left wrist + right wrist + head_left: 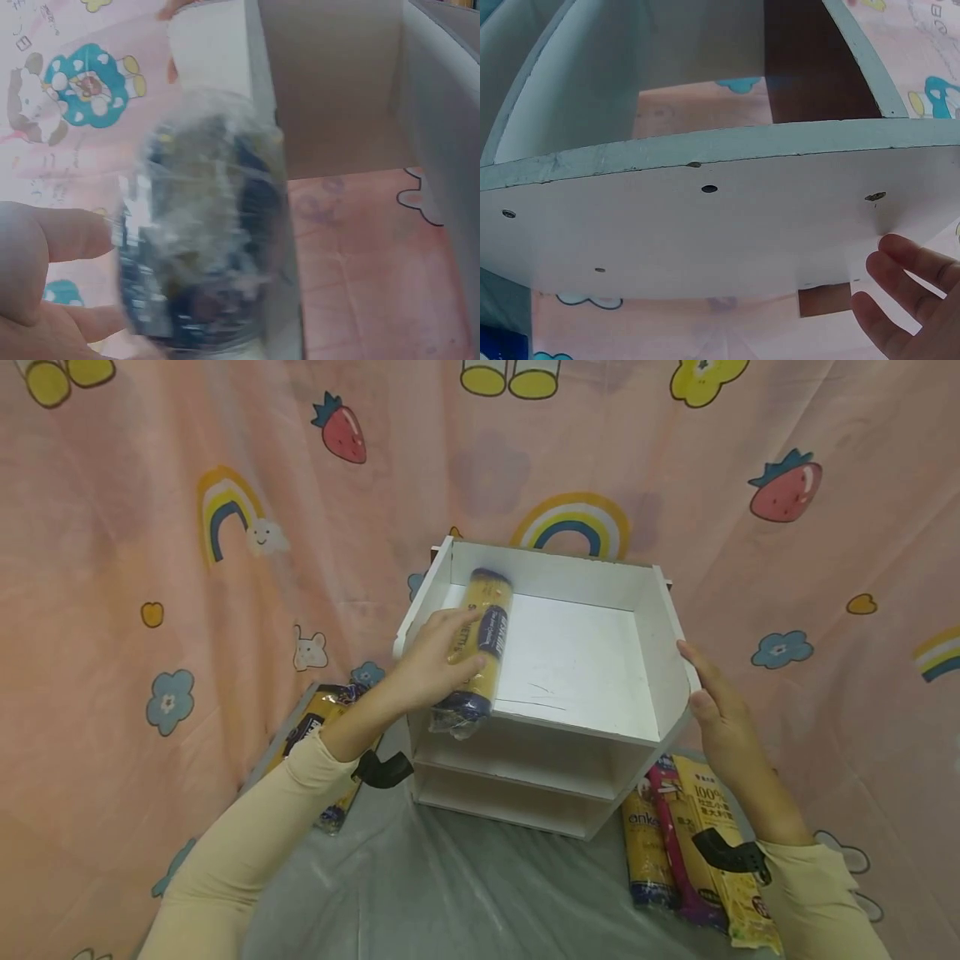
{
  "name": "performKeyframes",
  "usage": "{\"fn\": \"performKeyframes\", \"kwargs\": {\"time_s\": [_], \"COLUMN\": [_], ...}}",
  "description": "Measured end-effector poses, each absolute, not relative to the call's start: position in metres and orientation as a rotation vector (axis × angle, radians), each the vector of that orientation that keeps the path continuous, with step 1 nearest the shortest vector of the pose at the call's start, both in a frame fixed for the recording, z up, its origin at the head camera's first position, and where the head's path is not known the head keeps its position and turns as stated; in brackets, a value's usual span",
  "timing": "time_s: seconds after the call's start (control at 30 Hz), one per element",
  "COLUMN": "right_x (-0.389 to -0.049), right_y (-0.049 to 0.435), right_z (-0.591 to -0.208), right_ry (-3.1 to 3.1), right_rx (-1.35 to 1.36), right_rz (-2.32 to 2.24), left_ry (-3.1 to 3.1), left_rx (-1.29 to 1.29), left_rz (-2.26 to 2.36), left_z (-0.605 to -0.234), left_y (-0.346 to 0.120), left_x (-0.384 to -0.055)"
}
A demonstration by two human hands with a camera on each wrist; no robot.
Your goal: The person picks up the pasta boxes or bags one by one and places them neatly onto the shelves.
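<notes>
A yellow spaghetti pack [492,631] with dark blue ends lies lengthwise on the top level of a white shelf unit [577,652], close to its left wall. My left hand [435,664] grips it from the left, fingers and thumb across the wrapper. Its clear crinkled end sticks out past the front edge; in the left wrist view that blue pack end [202,232] is blurred. On the other side my right hand [727,727] rests against the unit's right side panel with fairly straight fingers, which the right wrist view shows at the panel [705,225].
Below the top level are two lower compartments [517,764]. Right of the unit lie several pasta packs [675,852], yellow and magenta, on a grey cloth [450,885]. Another yellow pack [333,802] lies to the left, partly behind my left arm. A pink patterned curtain [397,502] hangs behind.
</notes>
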State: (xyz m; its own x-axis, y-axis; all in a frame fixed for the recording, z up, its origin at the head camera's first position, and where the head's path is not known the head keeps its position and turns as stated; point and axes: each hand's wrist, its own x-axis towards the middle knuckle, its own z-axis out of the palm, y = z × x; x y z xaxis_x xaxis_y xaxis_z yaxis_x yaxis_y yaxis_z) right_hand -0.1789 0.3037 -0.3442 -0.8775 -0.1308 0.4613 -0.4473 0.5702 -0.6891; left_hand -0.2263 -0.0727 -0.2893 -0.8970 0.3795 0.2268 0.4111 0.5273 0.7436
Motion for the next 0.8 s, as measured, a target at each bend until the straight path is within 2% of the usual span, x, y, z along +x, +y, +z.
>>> {"fn": "performKeyframes", "kwargs": {"time_s": [0.33, 0.8], "right_x": [-0.177, -0.179], "right_y": [0.303, 0.303], "right_z": [-0.343, -0.343], "right_ry": [-2.476, -2.461], "right_rx": [0.445, 0.447], "right_rz": [1.181, 1.201], "left_ry": [-2.672, -2.692], "left_rx": [-0.841, -0.781], "left_rz": [-1.318, -1.121], "left_z": [-0.289, -0.304], "left_y": [-0.090, -0.097], "left_x": [-0.196, -0.167]}}
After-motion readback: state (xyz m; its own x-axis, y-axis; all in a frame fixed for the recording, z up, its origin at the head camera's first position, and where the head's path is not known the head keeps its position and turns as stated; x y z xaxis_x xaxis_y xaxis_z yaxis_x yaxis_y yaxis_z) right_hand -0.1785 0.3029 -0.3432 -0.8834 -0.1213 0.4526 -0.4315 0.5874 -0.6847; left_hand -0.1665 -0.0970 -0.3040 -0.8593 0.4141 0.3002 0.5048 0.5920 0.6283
